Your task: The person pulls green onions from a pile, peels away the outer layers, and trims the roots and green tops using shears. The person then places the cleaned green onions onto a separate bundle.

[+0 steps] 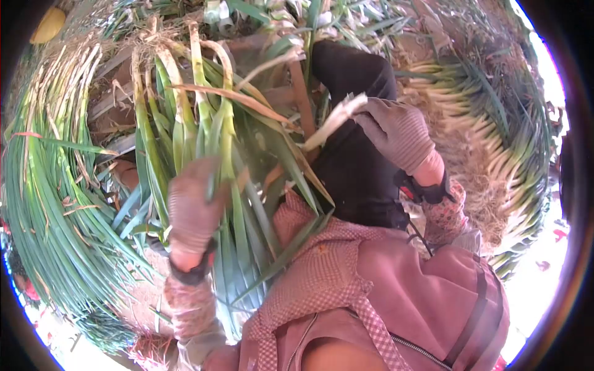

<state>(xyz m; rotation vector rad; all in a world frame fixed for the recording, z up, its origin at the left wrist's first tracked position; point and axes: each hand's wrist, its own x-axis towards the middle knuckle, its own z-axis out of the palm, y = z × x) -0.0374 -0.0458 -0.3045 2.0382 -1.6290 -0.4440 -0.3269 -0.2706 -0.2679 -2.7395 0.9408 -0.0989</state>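
My right hand point(399, 133), in a ribbed grey-brown glove, pinches a pale, dry outer leaf point(334, 122) above my dark-clad leg. Over a loose group of large green onions point(179, 127) is my left hand point(195, 204), gloved the same way and smeared by motion. It overlaps their green stalks; whether its fingers close on any, I cannot tell. The onions' rooty ends point away from me, and their long leaves run down toward my lap. A brownish withered leaf point(238, 101) lies across the stalks.
To the left lies a big heap of green onions point(49, 185). Stacked at the right are many more onions point(482, 130), white ends and roots showing. Leaf scraps point(365, 18) litter the far ground. Wooden slats point(300, 93) show beneath the middle onions.
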